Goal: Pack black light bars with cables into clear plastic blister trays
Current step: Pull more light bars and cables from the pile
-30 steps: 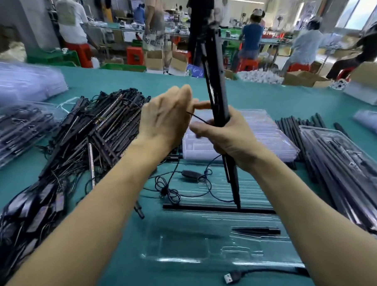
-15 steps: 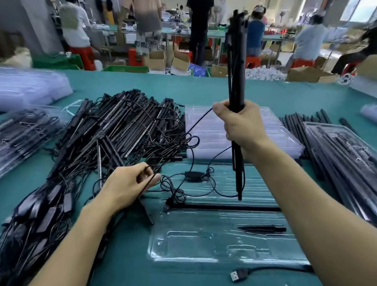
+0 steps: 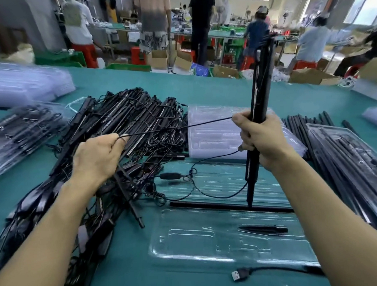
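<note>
Left hand [image 3: 97,159] risen, fingers [image 3: 118,139] pinching cable [image 3: 178,127] taut; right hand [image 3: 263,139] gripping upright light bar [image 3: 261,85].

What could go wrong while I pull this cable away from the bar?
The cable is taut between your left hand and right hand. A harder pull may strain its end, which is hidden under your fingers at the bar. The controller lies beside the tangled pile, so its lead could snag there.
</note>
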### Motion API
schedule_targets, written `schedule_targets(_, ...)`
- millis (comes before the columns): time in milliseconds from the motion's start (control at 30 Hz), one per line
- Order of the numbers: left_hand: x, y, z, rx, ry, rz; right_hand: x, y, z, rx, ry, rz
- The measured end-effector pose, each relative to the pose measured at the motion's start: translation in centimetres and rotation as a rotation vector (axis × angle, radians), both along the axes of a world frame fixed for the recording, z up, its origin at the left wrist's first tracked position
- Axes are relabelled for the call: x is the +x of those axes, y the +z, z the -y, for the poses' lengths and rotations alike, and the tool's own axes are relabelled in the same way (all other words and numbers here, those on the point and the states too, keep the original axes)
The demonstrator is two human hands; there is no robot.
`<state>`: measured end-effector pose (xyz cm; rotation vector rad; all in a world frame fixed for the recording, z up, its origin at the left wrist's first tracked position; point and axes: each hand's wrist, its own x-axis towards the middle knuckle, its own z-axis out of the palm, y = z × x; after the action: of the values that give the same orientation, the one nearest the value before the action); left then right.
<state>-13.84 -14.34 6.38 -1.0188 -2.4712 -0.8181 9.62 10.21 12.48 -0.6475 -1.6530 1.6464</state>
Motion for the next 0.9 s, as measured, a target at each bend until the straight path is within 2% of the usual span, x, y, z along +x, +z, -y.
schedule_targets(100,0.6,0.0,-0.3,-0.091,-0.086,0.117,0.3,-0.4,0.0,-0.118,0.106,-0.069)
schedule_targets(233,2.9,1.5,-1.6,-0.141,-0.436,0.43,-0.5,-0.8,0.7,-0.14,0.174,-0.066)
schedule_targets(333,4.7,2.6,-2.8,-0.057,-0.559,0.497,-1.3,-0.3,1.8,-0.136,0.286,-0.089)
schedule_targets(467,5.7,3.4,-4.3,0.061,-0.474,0.454,-1.8,0.7,3.4,-0.055,0.448,-0.005)
schedule_targets(533,6.0,3.4,-4.9,0.087,-0.4,0.45,-2.0,0.8,4.4,0.03,0.469,0.094)
schedule_targets(667,6.7,3.6,-6.5,0.12,-0.333,0.564,-2.9,0.4,6.7,0.178,0.467,0.217)
schedule_targets(733,6.6,4.0,-7.0,0.143,-0.302,0.517,-3.2,-0.2,7.8,0.238,0.514,0.25)
schedule_targets(833,6.1,4.6,-7.0,0.306,-0.355,0.618,-3.0,-0.8,8.5,0.279,0.641,0.303)
schedule_targets(900,5.5,5.1,-6.4,0.495,-0.329,0.706,-2.6,-0.7,8.1,0.251,0.749,0.361)
